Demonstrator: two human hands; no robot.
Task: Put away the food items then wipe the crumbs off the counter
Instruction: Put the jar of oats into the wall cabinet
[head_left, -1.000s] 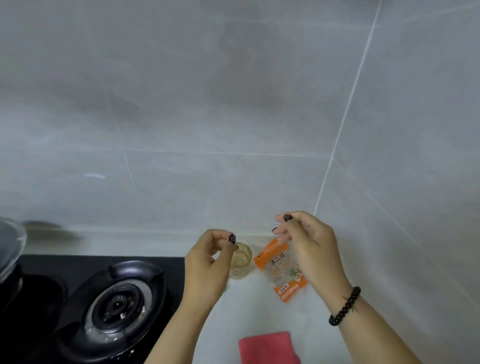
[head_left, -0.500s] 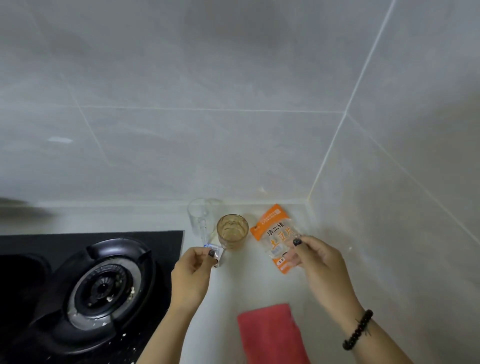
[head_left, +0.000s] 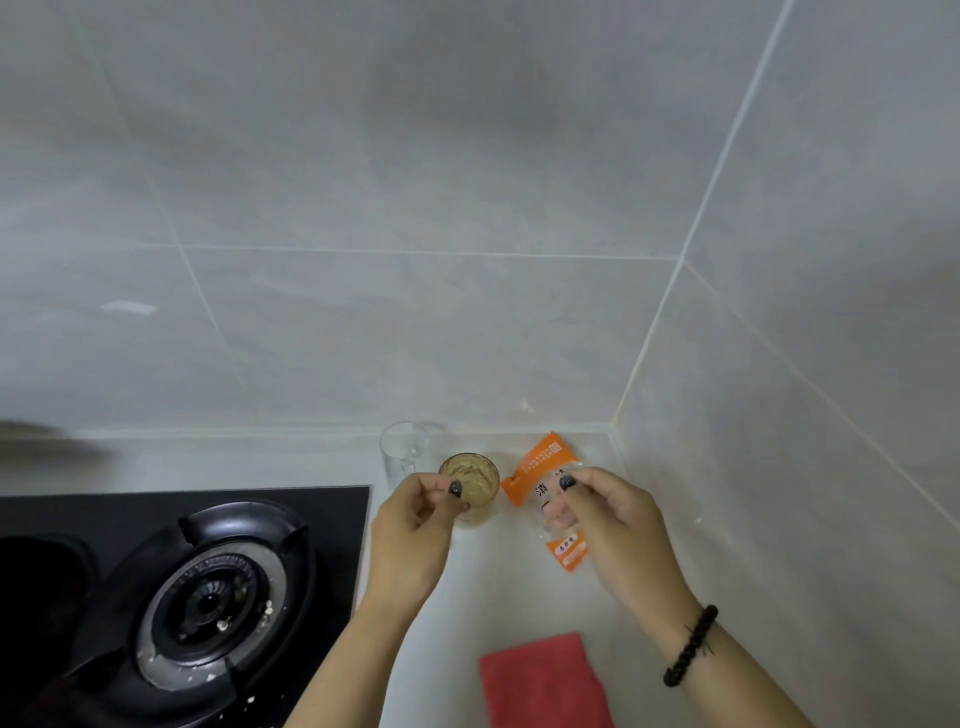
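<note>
- at the counter (head_left: 519, 587) corner, an orange snack packet (head_left: 540, 462) lies flat, just right of an amber glass (head_left: 475, 480) and a clear glass (head_left: 402, 454)
- right hand (head_left: 613, 525) hovers over the packet with fingers curled; whether it pinches the film cannot be told
- left hand (head_left: 415, 525) pinches something small, hidden, beside the amber glass
- packet judged light, limp, slippery: take an edge seam
- versus half a second ago, both hands sit higher, the left hand's wrapper no longer visible
- red cloth (head_left: 543, 680) lies nearest the viewer

Glossy plastic snack packet (head_left: 540, 470), clear glass cup (head_left: 402, 451), matt red cloth (head_left: 545, 680), glossy black hob (head_left: 332, 512).
</note>
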